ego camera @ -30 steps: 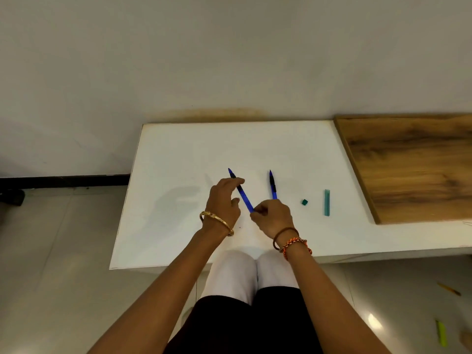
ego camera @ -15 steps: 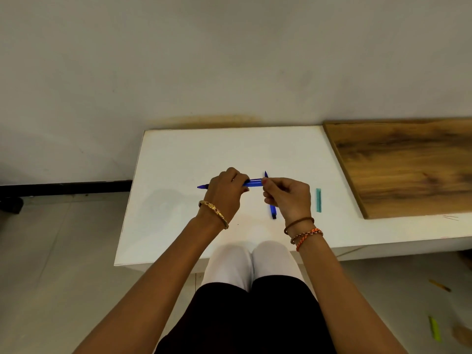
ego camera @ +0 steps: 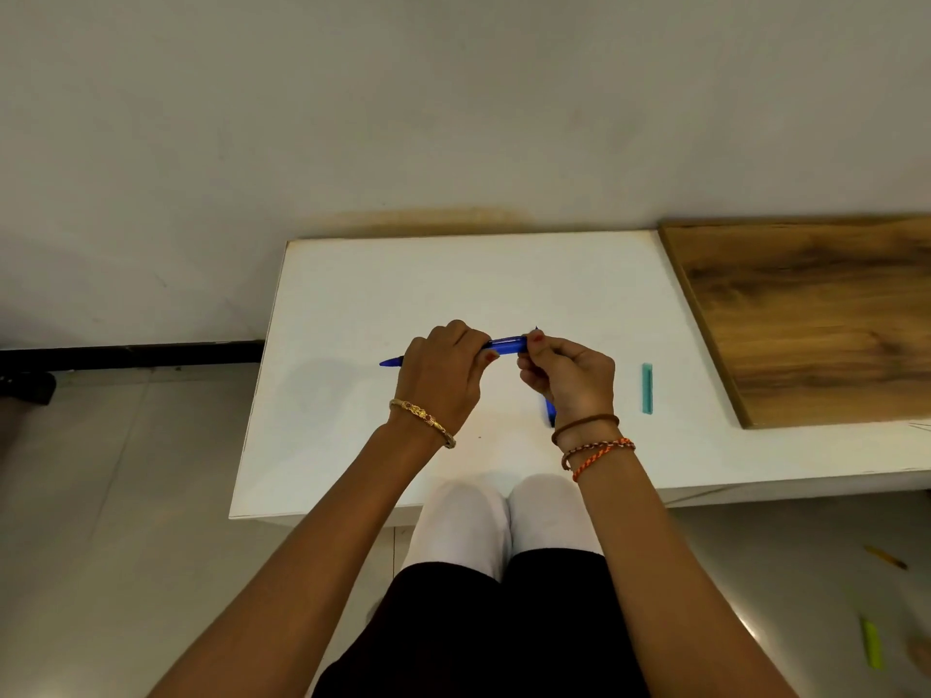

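The person's left hand (ego camera: pixel 443 377) was curled round the middle of a blue pen (ego camera: pixel 506 344), held roughly level just above the white desk (ego camera: pixel 352 304), near its middle. The pen's pointed end stuck out past the left side of that hand, aimed left and slightly toward the person. The right hand (ego camera: pixel 572 377) pinched the pen's other end between thumb and forefinger, with the remaining fingers folded toward the palm. The two hands were close together, and a short bare stretch of the barrel showed between them.

A second blue pen (ego camera: pixel 549 413) lay on the desk beneath the right hand. It was mostly hidden, and only its near end and a sliver of its far tip showed. A teal stick (ego camera: pixel 647 388) lay on the desk to the right of the right hand, apart from it, running away from the person. Further right, a wooden board (ego camera: pixel 816 319) covered that part of the desk.

A gold bangle (ego camera: pixel 423 420) sat on the left wrist, and thread bands (ego camera: pixel 597 448) on the right. On the floor at lower right lay a yellow-green stick (ego camera: pixel 870 642).
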